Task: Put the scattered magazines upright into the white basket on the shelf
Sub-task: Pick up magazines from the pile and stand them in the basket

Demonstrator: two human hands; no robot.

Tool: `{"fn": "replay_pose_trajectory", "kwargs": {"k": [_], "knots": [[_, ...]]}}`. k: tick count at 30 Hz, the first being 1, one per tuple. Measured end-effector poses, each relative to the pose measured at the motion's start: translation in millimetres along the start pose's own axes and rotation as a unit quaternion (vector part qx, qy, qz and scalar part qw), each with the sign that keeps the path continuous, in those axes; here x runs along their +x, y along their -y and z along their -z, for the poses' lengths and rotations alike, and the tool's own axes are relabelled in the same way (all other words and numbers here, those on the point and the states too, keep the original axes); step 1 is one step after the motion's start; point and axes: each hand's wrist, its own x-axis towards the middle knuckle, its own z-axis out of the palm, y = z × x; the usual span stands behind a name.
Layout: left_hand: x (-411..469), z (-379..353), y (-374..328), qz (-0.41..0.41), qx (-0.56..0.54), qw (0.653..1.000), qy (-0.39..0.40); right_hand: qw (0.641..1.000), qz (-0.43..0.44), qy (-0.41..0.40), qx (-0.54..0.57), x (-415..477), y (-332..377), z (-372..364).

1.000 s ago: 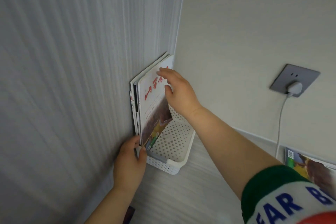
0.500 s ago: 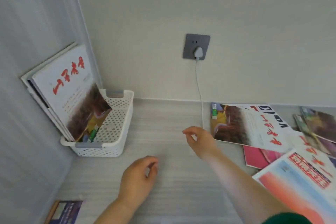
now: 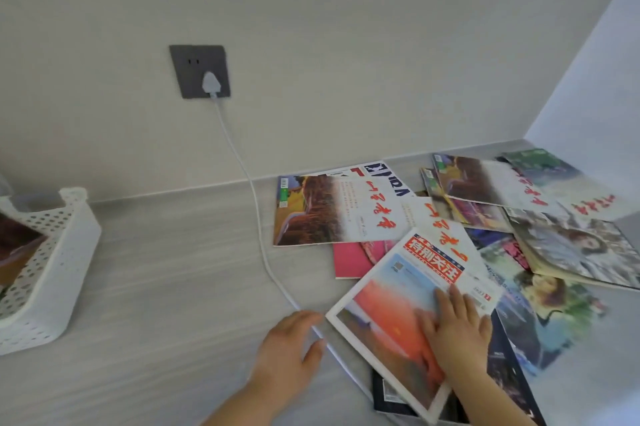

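Several magazines lie scattered flat over the right half of the grey shelf (image 3: pixel 166 287). Nearest is one with a red sunset cover and a red title band (image 3: pixel 398 308); my right hand (image 3: pixel 453 328) rests flat on it, fingers spread. My left hand (image 3: pixel 287 353) hovers just left of that magazine's corner, fingers loosely curled, holding nothing. Behind lies a white magazine with red script (image 3: pixel 339 211), and more covers (image 3: pixel 571 245) overlap toward the right corner. The white perforated basket (image 3: pixel 59 273) stands at the far left, partly cut off, with a magazine edge showing inside.
A grey wall socket (image 3: pixel 200 71) holds a white plug; its white cable (image 3: pixel 258 218) runs down across the shelf between my hands. A wall closes the right corner (image 3: pixel 588 96). Bare shelf lies between basket and magazines.
The view has swung right, away from the basket. Both hands left the basket and its magazines; my right hand now lies on the sunset magazine, my left beside it.
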Motion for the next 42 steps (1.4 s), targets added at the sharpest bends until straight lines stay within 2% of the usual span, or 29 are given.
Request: {"fn": "replay_pose_trajectory", "kwargs": {"k": [4, 6, 8, 10, 14, 16, 18, 21, 24, 27, 30, 31, 34, 37, 42], "knots": [[28.0, -23.3, -28.0, -0.004, 0.006, 0.999, 0.031, 1.0, 0.014, 0.006, 0.01, 1.5, -6.6, -5.8], [40.4, -31.8, -35.9, 0.031, 0.001, 0.998, 0.06, 1.0, 0.02, 0.001, 0.016, 1.0, -5.3, -6.7], [48.1, -41.5, -46.5, 0.049, 0.042, 0.994, 0.09, 0.999, 0.021, -0.006, 0.023, 1.6, -9.1, -7.3], [53.3, -48.1, -51.3, 0.079, 0.075, 0.991, 0.084, 0.999, 0.026, -0.006, 0.027, 1.8, -11.3, -8.0], [64.5, -45.8, -58.2, 0.164, 0.03, 0.982, 0.088, 0.998, 0.044, 0.004, 0.04, 3.2, -13.0, -7.0], [70.3, -41.7, -61.5, 0.162, 0.055, 0.976, 0.131, 0.998, 0.051, 0.011, 0.037, 6.0, -14.9, -5.0], [73.0, -38.0, -65.0, 0.146, 0.062, 0.977, 0.14, 0.998, 0.057, 0.014, 0.038, 8.2, -16.1, -2.1], [67.8, -35.4, -69.5, 0.105, 0.027, 0.989, 0.103, 0.996, 0.051, 0.0, 0.07, 9.9, -15.4, 2.1], [54.4, -33.1, -67.8, 0.068, 0.0, 0.996, 0.052, 0.972, 0.017, -0.076, 0.221, 11.3, -11.1, 10.4], [42.5, -25.6, -64.4, 0.073, -0.084, 0.994, 0.006, 0.904, -0.09, -0.101, 0.404, 21.3, -2.5, 28.0], [35.0, -10.8, -58.9, 0.087, -0.158, 0.982, -0.056, 0.826, -0.155, -0.052, 0.539, 34.2, 12.8, 45.3], [32.6, -4.1, -56.7, 0.089, -0.175, 0.978, -0.073, 0.818, -0.149, -0.027, 0.555, 36.3, 19.5, 50.5], [24.1, 18.0, -47.0, 0.091, -0.206, 0.968, -0.108, 0.834, -0.067, 0.019, 0.548, 38.2, 42.3, 65.9], [12.2, 41.4, -33.8, 0.092, -0.2, 0.965, -0.14, 0.813, -0.039, 0.056, 0.578, 34.8, 72.5, 77.9], [-9.9, 80.9, -8.4, 0.089, -0.146, 0.974, -0.146, 0.845, 0.075, 0.079, 0.524, 21.7, 142.2, 90.8]]}}
